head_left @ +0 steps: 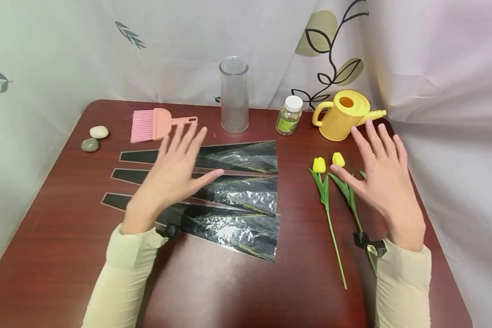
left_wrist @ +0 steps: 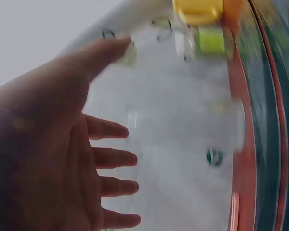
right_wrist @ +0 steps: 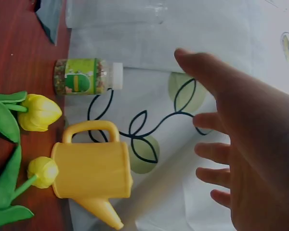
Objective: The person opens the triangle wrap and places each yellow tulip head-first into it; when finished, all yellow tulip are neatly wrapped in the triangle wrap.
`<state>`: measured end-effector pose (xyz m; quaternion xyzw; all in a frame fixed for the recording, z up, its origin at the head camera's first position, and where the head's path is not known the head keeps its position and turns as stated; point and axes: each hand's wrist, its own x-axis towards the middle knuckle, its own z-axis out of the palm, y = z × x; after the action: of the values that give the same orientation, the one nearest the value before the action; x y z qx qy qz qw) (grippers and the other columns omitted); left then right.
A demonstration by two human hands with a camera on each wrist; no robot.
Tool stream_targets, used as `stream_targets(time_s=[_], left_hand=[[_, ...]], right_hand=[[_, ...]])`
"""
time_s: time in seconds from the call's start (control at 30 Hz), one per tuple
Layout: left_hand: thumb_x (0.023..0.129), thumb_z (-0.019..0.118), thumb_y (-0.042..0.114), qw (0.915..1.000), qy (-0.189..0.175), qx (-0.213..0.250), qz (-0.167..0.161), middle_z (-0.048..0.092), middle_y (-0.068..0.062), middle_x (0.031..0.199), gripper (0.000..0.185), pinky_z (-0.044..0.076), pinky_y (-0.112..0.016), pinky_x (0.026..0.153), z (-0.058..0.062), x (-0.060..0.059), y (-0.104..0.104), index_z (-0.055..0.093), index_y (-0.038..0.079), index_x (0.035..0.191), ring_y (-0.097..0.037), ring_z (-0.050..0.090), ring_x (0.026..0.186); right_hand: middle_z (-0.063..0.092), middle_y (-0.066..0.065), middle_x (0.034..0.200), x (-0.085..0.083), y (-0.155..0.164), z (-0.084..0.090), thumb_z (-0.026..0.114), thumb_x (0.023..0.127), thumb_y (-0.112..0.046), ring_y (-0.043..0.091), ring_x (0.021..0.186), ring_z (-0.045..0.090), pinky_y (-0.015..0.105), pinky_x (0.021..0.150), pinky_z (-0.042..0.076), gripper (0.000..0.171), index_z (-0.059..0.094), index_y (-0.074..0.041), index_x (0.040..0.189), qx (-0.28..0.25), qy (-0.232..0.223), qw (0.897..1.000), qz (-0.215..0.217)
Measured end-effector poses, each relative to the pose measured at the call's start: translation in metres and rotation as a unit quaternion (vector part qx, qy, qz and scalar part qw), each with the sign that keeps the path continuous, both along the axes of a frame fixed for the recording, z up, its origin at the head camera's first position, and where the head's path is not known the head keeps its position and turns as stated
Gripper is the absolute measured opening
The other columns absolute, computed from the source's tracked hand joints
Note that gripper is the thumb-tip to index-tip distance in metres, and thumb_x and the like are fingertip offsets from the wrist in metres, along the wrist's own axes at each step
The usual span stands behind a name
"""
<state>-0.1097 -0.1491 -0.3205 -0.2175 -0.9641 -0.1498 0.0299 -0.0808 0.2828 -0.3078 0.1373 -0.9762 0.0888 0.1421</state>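
Our left hand [head_left: 170, 175] and right hand [head_left: 383, 182] hover wide, empty; we should pinch one yellow artificial tulip's [head_left: 327, 191] stem low, lifting gently.

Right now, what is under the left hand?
Under the left hand lie three black plastic sleeves, side by side on the table. The hand is open above them. Its palm and wrist hide their middle parts; whether it touches them cannot be told.
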Motion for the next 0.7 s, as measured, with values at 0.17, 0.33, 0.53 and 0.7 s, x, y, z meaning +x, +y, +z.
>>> stream_targets(time_s=[0.17, 0.33, 0.53, 0.7], left_hand=[[0.094, 0.05, 0.061, 0.9995, 0.013, 0.012, -0.026, 0.019, -0.012, 0.16, 0.08, 0.013, -0.056, 0.114, -0.009, -0.02, 0.039, 0.032, 0.012, 0.154, -0.032, 0.011, 0.147], [0.097, 0.058, 0.041, 0.9982, 0.009, 0.0, -0.058, 0.05, -0.013, 0.136, 0.051, 0.042, -0.048, 0.096, -0.038, -0.05, 0.085, 0.056, 0.01, 0.138, -0.032, 0.046, 0.123], [0.096, 0.064, 0.029, 0.9979, -0.031, -0.026, -0.05, 0.054, -0.009, 0.119, 0.033, 0.045, -0.044, 0.083, -0.067, -0.073, 0.124, 0.068, 0.015, 0.125, -0.029, 0.049, 0.106], [0.093, 0.069, 0.025, 0.9986, -0.022, -0.039, -0.028, 0.056, -0.009, 0.117, 0.027, 0.045, -0.045, 0.081, -0.076, -0.078, 0.137, 0.072, 0.017, 0.119, -0.03, 0.049, 0.105]], right_hand=[[0.037, 0.009, 0.154, 0.014, 0.004, 0.002, 0.072, 0.086, -0.041, 0.033, 0.14, 0.032, 0.05, 0.113, 0.018, 0.069, 0.048, -0.014, 0.146, -0.017, 0.026, 0.999, -0.006], [0.069, 0.011, 0.112, 0.035, 0.0, -0.017, 0.072, 0.088, -0.031, 0.037, 0.095, 0.061, 0.056, 0.074, 0.046, 0.035, 0.07, -0.012, 0.118, -0.052, 0.013, 0.998, -0.018], [0.072, 0.001, 0.091, 0.056, -0.008, -0.054, 0.073, 0.087, -0.03, 0.025, 0.075, 0.065, 0.049, 0.054, 0.048, 0.017, 0.078, -0.017, 0.097, -0.065, -0.108, 0.991, -0.054], [0.067, -0.006, 0.075, 0.064, -0.012, -0.069, 0.077, 0.084, -0.029, 0.017, 0.061, 0.058, 0.037, 0.047, 0.042, 0.009, 0.075, -0.02, 0.084, -0.076, -0.156, 0.981, -0.084]])
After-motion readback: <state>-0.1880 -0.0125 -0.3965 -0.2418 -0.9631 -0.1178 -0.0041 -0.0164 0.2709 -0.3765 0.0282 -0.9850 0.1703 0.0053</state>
